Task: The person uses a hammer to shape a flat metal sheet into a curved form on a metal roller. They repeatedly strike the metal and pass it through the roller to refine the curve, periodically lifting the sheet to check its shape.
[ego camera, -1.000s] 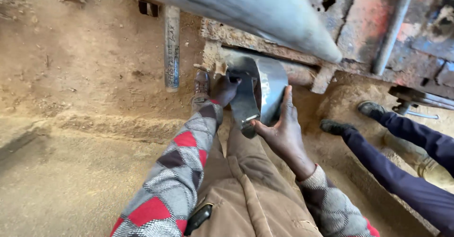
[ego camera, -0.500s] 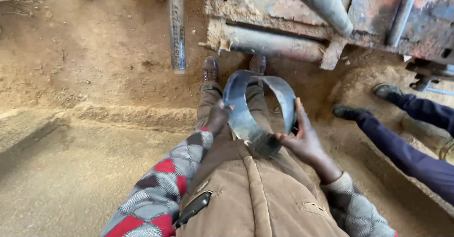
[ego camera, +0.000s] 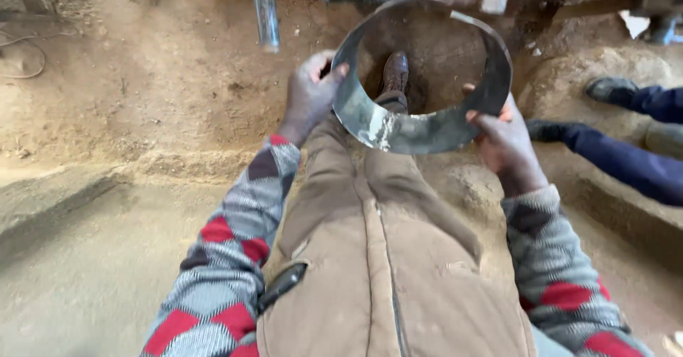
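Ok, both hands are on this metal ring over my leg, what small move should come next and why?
Probably bring the metal ring level and steady before anything else. The left hand and right hand grip opposite sides, but the ring is tilted, its near edge low over the knee, with the boot showing through it. A second person's legs stand close on the right, so a steady hold seems wise.

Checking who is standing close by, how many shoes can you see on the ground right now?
3. One brown shoe shows through the metal ring, on the dirt floor. Two dark shoes, one at the right edge and one beside the right hand. Others may be hidden.
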